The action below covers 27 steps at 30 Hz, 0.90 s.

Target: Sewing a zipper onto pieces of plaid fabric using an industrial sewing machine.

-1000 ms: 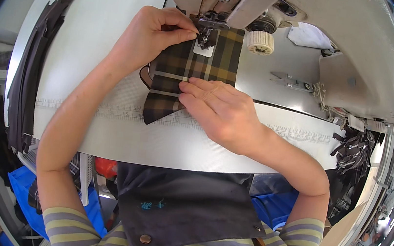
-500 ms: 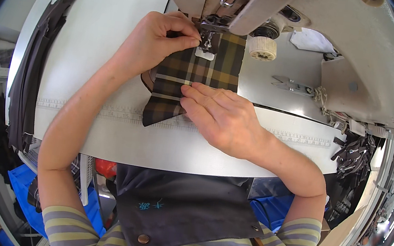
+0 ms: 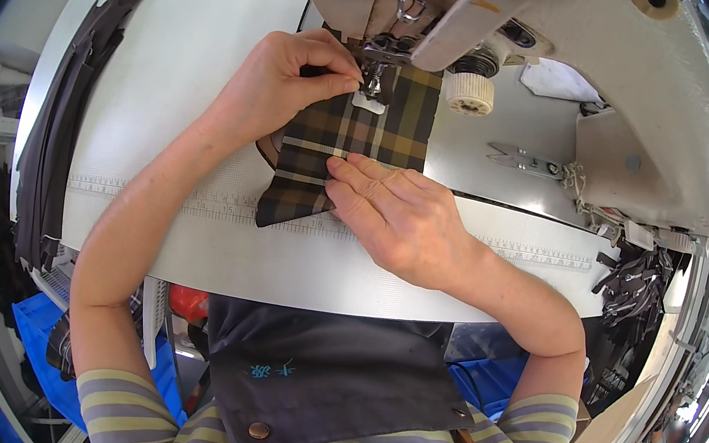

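A piece of dark plaid fabric (image 3: 401, 130) lies under the presser foot (image 3: 375, 82) of a sewing machine (image 3: 563, 35). Close to the foot, on its left, my left hand (image 3: 301, 78) is closed, thumb and index finger pinching at the fabric's edge; the exact spot between the fingertips is hard to see. My right hand (image 3: 400, 214) rests flat on the lower part of the same fabric, fingers stretched out and side by side. Beneath the cloth's left edge a brown curved piece (image 3: 268, 147) peeks out, mostly covered.
Long dark fabric strips (image 3: 71, 116) are heaped at the table's left. Right of the machine bed lie thread snips (image 3: 523, 160). A bundle of dark strips with metal parts (image 3: 635, 282) hangs at the right edge. A printed ruler (image 3: 510, 248) crosses the white tabletop (image 3: 278, 270).
Both hands have shifted very slightly toward me, and the view has shifted a little too. Their grip and the fabric's place under the foot look nearly the same.
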### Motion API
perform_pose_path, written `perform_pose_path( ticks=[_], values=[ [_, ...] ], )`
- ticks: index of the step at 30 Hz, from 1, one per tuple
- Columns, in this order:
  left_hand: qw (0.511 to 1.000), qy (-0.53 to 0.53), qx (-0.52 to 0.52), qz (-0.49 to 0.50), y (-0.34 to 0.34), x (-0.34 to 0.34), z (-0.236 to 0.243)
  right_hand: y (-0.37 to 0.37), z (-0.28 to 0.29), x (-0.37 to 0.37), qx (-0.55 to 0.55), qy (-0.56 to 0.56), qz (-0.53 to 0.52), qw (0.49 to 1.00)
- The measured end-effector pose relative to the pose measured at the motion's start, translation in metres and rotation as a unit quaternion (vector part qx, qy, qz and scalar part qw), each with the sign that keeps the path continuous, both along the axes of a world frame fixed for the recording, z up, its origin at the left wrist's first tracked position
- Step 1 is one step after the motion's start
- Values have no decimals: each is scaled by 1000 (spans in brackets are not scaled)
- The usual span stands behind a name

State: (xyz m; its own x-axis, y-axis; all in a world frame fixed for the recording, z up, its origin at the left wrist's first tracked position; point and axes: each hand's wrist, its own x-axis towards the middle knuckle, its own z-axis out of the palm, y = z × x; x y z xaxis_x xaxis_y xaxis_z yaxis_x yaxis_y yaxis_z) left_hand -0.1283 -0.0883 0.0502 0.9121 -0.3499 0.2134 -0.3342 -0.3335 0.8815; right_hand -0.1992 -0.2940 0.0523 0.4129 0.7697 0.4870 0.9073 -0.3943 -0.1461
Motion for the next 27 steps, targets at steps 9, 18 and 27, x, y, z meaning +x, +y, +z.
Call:
perform_pose_path(
  ticks=[9,18,27],
  values=[
    [981,-176,86,-2,0,-5,-9,2,1,-3,40,29,-9,999],
    [920,-351,175,-7,0,-9,-11,-12,-6,63,95,132,-130,978],
    [928,-324,182,-24,7,-11,-10,-17,-11,55,18,23,-88,996]
  ],
)
